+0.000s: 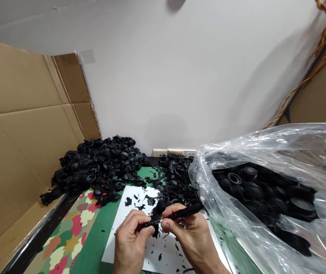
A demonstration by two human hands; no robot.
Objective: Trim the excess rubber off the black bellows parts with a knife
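Observation:
My left hand [132, 236] is closed, its thumb and fingers pinching a small black rubber part [153, 220]. The fingers partly cover it, so its full shape is hidden. In my right hand [193, 232] lies a black-handled craft knife [187, 211], gripped like a pen. Its thin metal tip meets the rubber part between the two hands. Beneath them a white sheet [113, 247] is strewn with black scraps [150, 200].
A heap of ribbed black rubber parts [102, 163] rises at the left beside a cardboard box wall [31, 95]. Black shavings [177, 179] pile up at centre back. On the right, a clear plastic bag [208, 152] holds more rubber parts [254, 190]. Wall sockets [160, 152] sit behind.

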